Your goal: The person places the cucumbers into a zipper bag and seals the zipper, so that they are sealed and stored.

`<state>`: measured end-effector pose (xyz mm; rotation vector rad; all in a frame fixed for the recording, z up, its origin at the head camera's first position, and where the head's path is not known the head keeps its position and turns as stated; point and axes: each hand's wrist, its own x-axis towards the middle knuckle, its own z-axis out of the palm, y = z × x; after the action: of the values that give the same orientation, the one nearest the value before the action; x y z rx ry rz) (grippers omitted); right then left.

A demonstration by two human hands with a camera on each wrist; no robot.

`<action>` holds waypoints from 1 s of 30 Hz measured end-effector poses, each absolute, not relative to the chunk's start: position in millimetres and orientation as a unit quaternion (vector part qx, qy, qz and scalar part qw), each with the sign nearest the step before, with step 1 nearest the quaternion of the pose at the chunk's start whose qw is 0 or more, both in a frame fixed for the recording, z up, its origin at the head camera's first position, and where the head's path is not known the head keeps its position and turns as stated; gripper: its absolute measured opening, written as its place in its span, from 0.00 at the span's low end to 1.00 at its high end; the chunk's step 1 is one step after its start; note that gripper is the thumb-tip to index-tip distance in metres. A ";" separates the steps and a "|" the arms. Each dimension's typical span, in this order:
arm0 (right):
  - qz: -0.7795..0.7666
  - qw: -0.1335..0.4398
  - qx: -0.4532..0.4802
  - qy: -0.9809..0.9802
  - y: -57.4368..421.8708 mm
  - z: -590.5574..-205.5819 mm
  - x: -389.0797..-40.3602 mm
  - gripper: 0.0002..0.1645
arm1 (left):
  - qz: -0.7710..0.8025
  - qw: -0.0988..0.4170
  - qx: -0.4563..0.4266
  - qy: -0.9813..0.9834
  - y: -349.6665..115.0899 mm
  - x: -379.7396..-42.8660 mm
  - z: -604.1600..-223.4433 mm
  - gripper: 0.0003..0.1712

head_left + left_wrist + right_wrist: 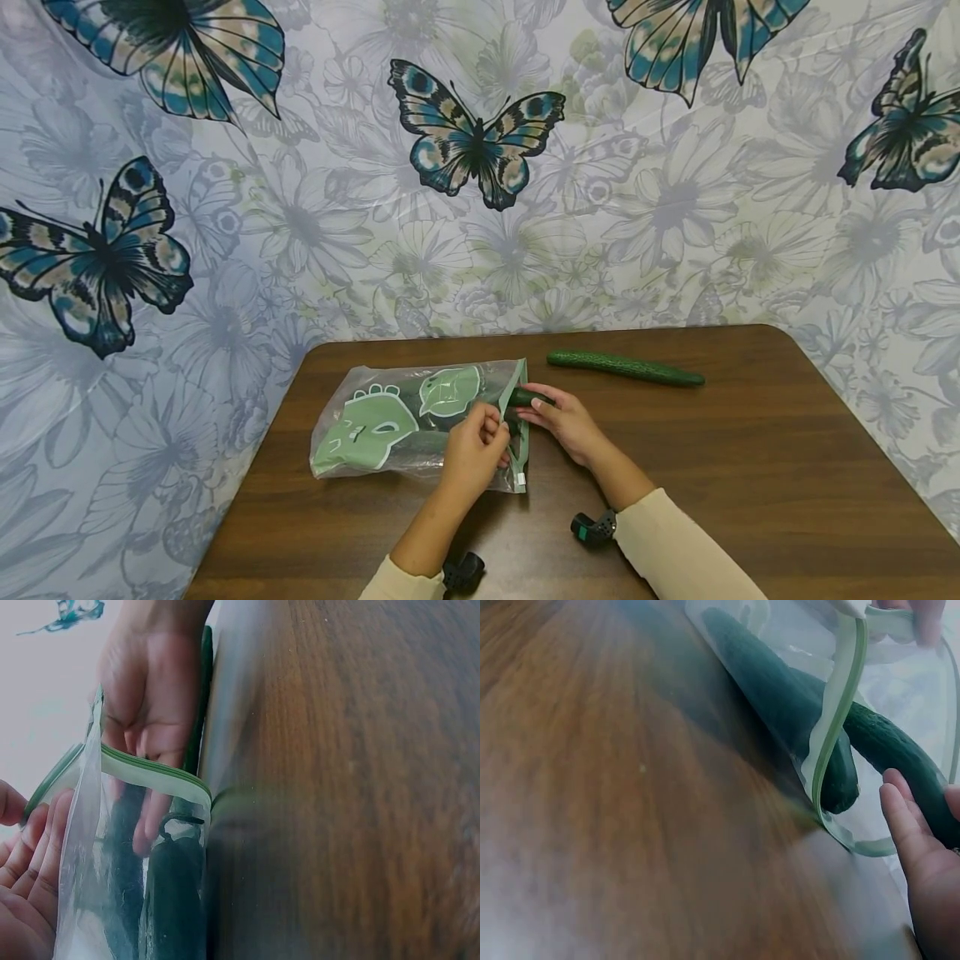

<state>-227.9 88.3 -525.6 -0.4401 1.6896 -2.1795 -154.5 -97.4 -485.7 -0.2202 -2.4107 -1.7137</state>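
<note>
A clear zip bag with green animal prints lies on the table, its green-edged mouth facing right and held apart. My left hand pinches the bag's edge beside the opening. At that opening, my right hand grips the end of a cucumber, most of whose length is inside the bag. Another cucumber rests in the bag along its table side, seen through the plastic in the right wrist view. The left wrist view shows the right fingers reaching past the zip strip.
A third cucumber lies on the brown wooden table, behind and to the right of my right hand. A cloth with butterfly and flower prints hangs right behind the table's far edge.
</note>
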 end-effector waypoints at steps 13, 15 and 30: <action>-0.782 0.239 -0.132 0.560 77.3 -525.1 -232.6 0.35 | -0.574 0.084 -0.077 -0.811 -97.9 -155.1 -487.3 0.04; -0.787 0.249 -0.126 0.550 76.4 -524.9 -233.7 0.35 | -0.573 0.084 -0.077 -0.812 -98.0 -155.2 -487.9 0.04; -0.742 0.159 -0.093 0.644 67.1 -529.8 -246.3 0.30 | -0.584 0.084 -0.068 -0.804 -97.0 -154.6 -487.2 0.05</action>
<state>-246.3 67.1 -529.8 -0.2671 1.8414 -2.1222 -154.6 -97.0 -487.2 -0.2032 -2.3994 -1.7439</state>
